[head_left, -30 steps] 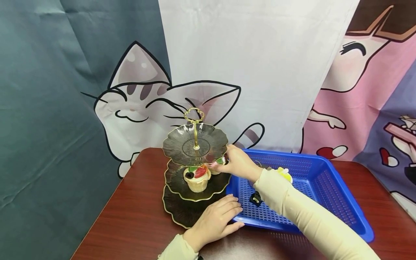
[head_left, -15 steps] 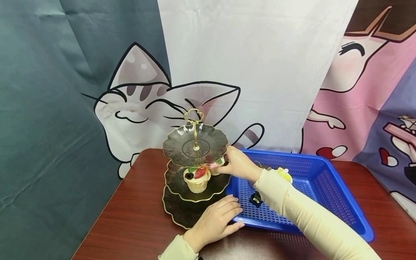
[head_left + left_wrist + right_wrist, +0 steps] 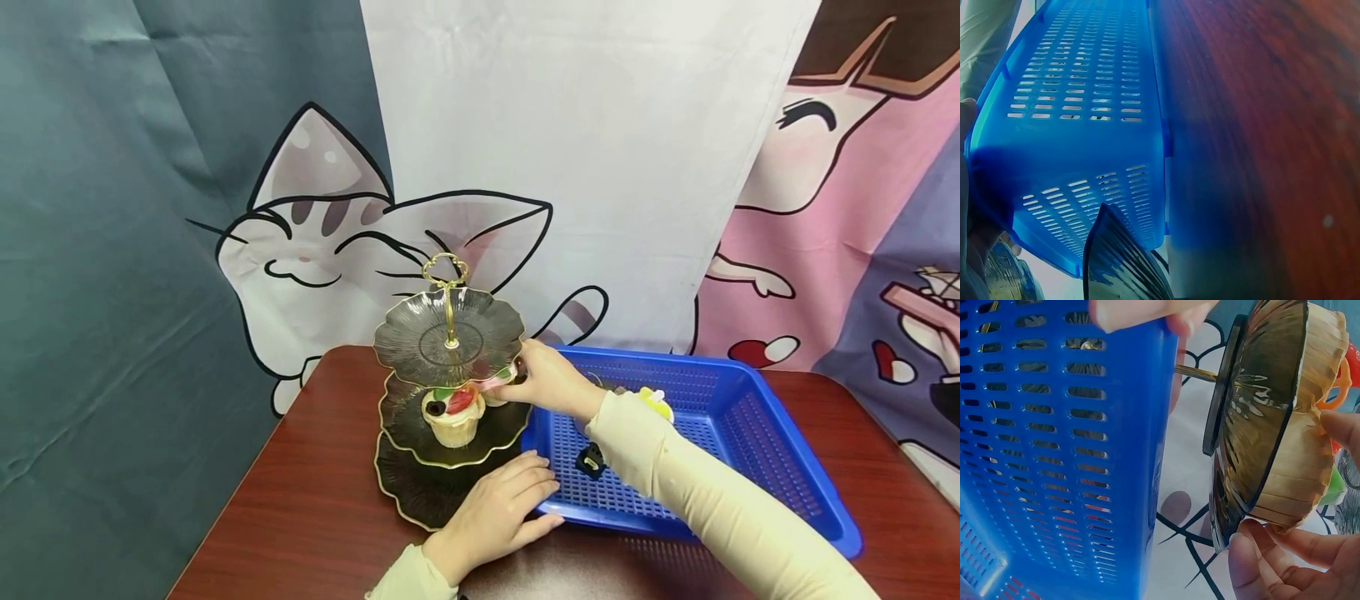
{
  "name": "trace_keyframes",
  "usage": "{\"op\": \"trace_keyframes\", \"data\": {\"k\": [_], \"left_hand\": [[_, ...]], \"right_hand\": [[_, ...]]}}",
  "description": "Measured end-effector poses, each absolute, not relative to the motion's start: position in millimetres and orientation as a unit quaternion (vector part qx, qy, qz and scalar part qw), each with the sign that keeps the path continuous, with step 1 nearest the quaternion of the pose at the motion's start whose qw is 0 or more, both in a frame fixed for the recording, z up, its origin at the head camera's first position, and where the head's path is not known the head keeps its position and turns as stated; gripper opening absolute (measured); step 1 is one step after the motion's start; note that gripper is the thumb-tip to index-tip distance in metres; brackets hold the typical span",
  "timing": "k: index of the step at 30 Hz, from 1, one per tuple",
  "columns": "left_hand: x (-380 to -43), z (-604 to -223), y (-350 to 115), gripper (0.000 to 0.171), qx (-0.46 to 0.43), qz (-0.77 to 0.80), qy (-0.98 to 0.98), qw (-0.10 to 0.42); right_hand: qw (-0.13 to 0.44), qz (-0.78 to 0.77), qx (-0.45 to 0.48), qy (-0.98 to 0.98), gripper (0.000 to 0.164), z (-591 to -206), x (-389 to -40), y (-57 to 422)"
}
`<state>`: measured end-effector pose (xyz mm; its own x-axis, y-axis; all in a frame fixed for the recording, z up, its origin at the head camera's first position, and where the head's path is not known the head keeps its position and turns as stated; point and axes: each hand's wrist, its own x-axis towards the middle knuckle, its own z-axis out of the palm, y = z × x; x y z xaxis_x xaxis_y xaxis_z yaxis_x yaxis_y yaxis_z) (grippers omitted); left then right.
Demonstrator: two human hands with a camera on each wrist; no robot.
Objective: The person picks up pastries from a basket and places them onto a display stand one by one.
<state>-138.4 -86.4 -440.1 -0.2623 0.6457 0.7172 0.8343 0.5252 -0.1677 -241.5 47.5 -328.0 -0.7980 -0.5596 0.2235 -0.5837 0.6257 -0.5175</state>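
Note:
My right hand (image 3: 553, 379) reaches to the right side of the three-tier cake stand (image 3: 405, 427). Its thumb and fingers pinch a cupcake (image 3: 1294, 472) in a pale wrapper on the middle tier. In the head view, the upper plate and the hand hide most of that cupcake. Beside it stands another cupcake (image 3: 454, 423), topped with red, green and black pieces. My left hand (image 3: 497, 512) rests with extended fingers over the near left corner of the blue basket (image 3: 795, 467), close to the stand's bottom plate.
Inside the basket lie a black piece (image 3: 591, 461) and a yellow-topped thing (image 3: 655, 402), partly behind my right sleeve. A gold handle (image 3: 446, 270) tops the stand. A printed cat curtain (image 3: 480, 125) hangs behind the wooden table (image 3: 277, 500).
The view has tilted very slightly. Both hands, the cupcakes, the stand and the basket keep their places.

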Motion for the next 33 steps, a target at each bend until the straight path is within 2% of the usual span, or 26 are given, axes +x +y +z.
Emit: {"op": "trace_keyframes", "data": {"k": [24,33], "left_hand": [[-138.2,-442.6,-85.3,0.031,-0.473,-0.128,-0.781,0.386],[-139.0,-442.4,-86.8,0.031,-0.473,-0.131,-0.783,0.382]], "right_hand": [[0.021,0.293,0.312,-0.904,0.037,-322.1,-238.8,61.1],[0.011,0.295,0.298,-0.908,0.07,-317.1,-234.1,68.7]]}}
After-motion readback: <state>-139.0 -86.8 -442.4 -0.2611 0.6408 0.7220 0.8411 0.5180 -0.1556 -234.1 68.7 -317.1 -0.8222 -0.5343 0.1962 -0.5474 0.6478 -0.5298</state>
